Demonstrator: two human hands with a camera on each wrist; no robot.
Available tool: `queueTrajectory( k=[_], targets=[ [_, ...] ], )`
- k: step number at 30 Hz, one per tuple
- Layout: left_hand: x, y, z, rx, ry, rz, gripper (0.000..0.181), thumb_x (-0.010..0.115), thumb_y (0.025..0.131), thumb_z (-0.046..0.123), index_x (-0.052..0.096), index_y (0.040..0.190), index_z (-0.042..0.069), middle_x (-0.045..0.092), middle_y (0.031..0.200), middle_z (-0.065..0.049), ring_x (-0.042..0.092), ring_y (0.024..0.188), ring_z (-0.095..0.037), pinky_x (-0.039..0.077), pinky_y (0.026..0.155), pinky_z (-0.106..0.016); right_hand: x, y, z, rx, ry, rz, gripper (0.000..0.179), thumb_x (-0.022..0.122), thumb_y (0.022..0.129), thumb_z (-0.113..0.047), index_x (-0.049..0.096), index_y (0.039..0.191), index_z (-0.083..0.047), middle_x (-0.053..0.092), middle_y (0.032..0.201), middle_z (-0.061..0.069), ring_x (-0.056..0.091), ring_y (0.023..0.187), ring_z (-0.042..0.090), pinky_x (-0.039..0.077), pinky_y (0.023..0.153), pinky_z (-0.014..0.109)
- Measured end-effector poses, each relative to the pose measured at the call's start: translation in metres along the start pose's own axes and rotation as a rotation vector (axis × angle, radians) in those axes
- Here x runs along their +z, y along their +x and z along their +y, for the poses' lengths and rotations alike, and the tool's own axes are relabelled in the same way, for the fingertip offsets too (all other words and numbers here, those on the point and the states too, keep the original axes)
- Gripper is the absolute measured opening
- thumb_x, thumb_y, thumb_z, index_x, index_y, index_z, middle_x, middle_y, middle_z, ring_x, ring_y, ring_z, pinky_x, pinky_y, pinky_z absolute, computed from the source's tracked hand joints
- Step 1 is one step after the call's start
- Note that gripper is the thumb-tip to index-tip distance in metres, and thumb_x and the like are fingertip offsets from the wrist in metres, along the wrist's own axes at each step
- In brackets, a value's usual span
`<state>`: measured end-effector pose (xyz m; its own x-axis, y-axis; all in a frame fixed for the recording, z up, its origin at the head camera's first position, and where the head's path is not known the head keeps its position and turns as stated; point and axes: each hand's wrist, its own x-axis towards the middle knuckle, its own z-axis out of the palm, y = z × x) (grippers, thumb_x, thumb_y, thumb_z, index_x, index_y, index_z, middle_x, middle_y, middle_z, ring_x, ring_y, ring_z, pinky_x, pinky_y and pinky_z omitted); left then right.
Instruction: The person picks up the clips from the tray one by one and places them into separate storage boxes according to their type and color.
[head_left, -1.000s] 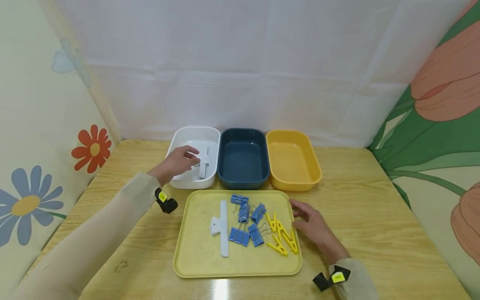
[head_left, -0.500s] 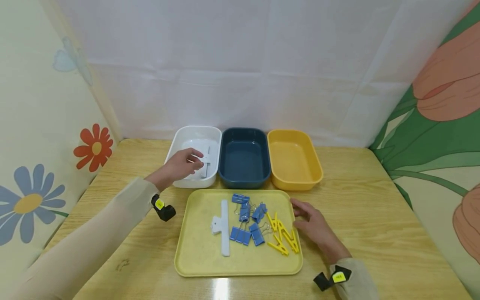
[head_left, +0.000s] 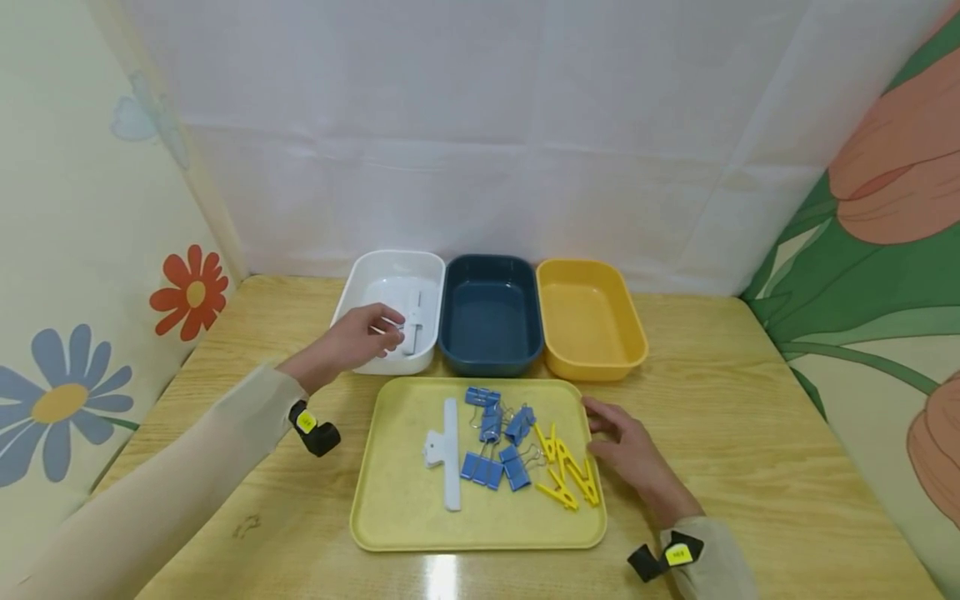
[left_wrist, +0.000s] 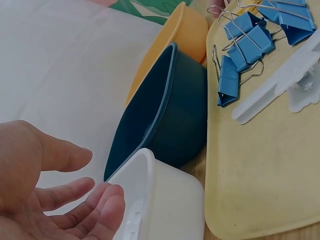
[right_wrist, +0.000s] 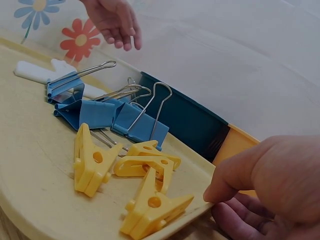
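Note:
My left hand (head_left: pixel 358 337) hovers over the white bin (head_left: pixel 360 275), fingers loosely bent and nothing in them. Inside that bin lies a white clip (head_left: pixel 412 323) with a long bar, partly behind the fingertips. On the yellow tray (head_left: pixel 397 529) is another long white clip (head_left: pixel 451 467). Several blue binder clips (head_left: pixel 482 471) with wire handles lie in its middle, and yellow clothespins (right_wrist: pixel 92 162) are grouped at its right side. My right hand (head_left: pixel 633 454) rests at the tray's right edge; its thumb (right_wrist: pixel 225 180) touches the rim, with the other fingers relaxed just outside.
A dark blue bin (head_left: pixel 491 367) and an orange-yellow bin (head_left: pixel 592 371) stand in a row to the right of the white one, behind the tray. All sit on a wooden table (head_left: pixel 735 400). A white sheet (head_left: pixel 480 125) hangs behind, with flower-patterned panels at both sides.
My left hand has drawn slightly back toward me over the white bin, its fingers staying loose. The view has shifted a little; the right hand and the clips on the tray stay put.

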<state>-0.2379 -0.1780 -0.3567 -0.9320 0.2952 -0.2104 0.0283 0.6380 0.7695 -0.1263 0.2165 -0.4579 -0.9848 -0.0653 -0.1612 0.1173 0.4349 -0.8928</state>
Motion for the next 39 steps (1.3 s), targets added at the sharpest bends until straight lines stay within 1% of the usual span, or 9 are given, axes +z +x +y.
queueTrajectory(
  k=[4,9,13,17,24,29,32,36,39],
  targets=[
    [0.002,-0.005,-0.001,0.005,-0.001,-0.002,0.041,0.052,0.098,0.021,0.047,0.133,0.001,0.059,0.122,-0.019,0.061,0.106,-0.033,0.052,0.092,-0.043,-0.001,0.000,0.000,-0.004,-0.004,0.000,0.065,0.060,0.083,0.003,0.045,0.145,-0.012,0.050,0.141,0.011,0.052,0.118,0.026,0.038,0.103,0.042],
    [0.007,-0.014,-0.003,0.026,-0.019,-0.026,0.039,0.053,0.097,0.018,0.048,0.132,-0.001,0.060,0.119,-0.020,0.062,0.103,-0.035,0.054,0.087,-0.040,0.001,0.000,0.002,0.021,0.000,-0.003,0.066,0.060,0.083,0.004,0.044,0.145,-0.014,0.049,0.141,0.009,0.052,0.118,0.025,0.036,0.105,0.042],
    [0.011,-0.021,-0.004,0.057,-0.024,-0.039,0.038,0.053,0.096,0.014,0.050,0.129,-0.003,0.061,0.115,-0.021,0.063,0.098,-0.032,0.054,0.085,-0.040,0.002,-0.001,0.001,0.027,0.007,-0.007,0.067,0.060,0.083,0.003,0.044,0.145,-0.014,0.049,0.141,0.009,0.051,0.119,0.025,0.034,0.106,0.044],
    [0.015,-0.028,-0.003,0.071,-0.031,-0.049,0.036,0.054,0.095,0.014,0.051,0.127,-0.003,0.062,0.112,-0.020,0.064,0.092,-0.029,0.053,0.084,-0.041,0.002,-0.003,0.000,0.016,0.014,-0.004,0.066,0.061,0.083,0.003,0.044,0.145,-0.012,0.049,0.141,0.011,0.052,0.119,0.025,0.035,0.106,0.045],
    [0.021,-0.033,-0.006,0.091,-0.065,-0.073,0.034,0.053,0.095,0.009,0.052,0.126,-0.005,0.061,0.110,-0.023,0.064,0.093,-0.031,0.054,0.083,-0.040,0.002,-0.003,0.001,0.014,0.008,-0.004,0.066,0.061,0.083,0.003,0.044,0.145,-0.013,0.050,0.140,0.010,0.052,0.119,0.025,0.034,0.106,0.044],
    [0.025,-0.037,-0.006,0.077,-0.092,-0.089,0.034,0.053,0.095,0.008,0.051,0.125,-0.006,0.061,0.110,-0.025,0.063,0.092,-0.031,0.054,0.083,-0.041,0.002,-0.002,0.001,0.021,0.003,-0.003,0.066,0.060,0.083,0.004,0.044,0.145,-0.014,0.050,0.141,0.010,0.051,0.119,0.025,0.034,0.106,0.044],
    [0.029,-0.040,-0.006,0.067,-0.110,-0.099,0.034,0.053,0.095,0.009,0.051,0.125,-0.007,0.061,0.109,-0.023,0.063,0.092,-0.029,0.055,0.081,-0.037,0.001,-0.001,0.002,0.036,-0.004,-0.003,0.066,0.059,0.084,0.004,0.044,0.145,-0.015,0.049,0.141,0.009,0.051,0.119,0.025,0.034,0.107,0.044],
    [0.035,-0.041,-0.010,0.057,-0.132,-0.119,0.035,0.054,0.094,0.009,0.051,0.125,-0.006,0.061,0.108,-0.021,0.063,0.091,-0.026,0.054,0.078,-0.032,0.001,0.001,0.002,0.047,-0.006,-0.004,0.067,0.059,0.084,0.003,0.043,0.146,-0.016,0.049,0.141,0.008,0.050,0.120,0.026,0.032,0.109,0.048],
    [0.039,-0.042,-0.012,0.047,-0.150,-0.145,0.036,0.054,0.094,0.009,0.050,0.126,-0.006,0.061,0.109,-0.022,0.063,0.090,-0.025,0.054,0.078,-0.033,0.000,0.002,0.002,0.048,-0.006,0.001,0.067,0.060,0.084,0.003,0.044,0.145,-0.017,0.049,0.141,0.008,0.050,0.120,0.026,0.032,0.110,0.048]
  ],
)
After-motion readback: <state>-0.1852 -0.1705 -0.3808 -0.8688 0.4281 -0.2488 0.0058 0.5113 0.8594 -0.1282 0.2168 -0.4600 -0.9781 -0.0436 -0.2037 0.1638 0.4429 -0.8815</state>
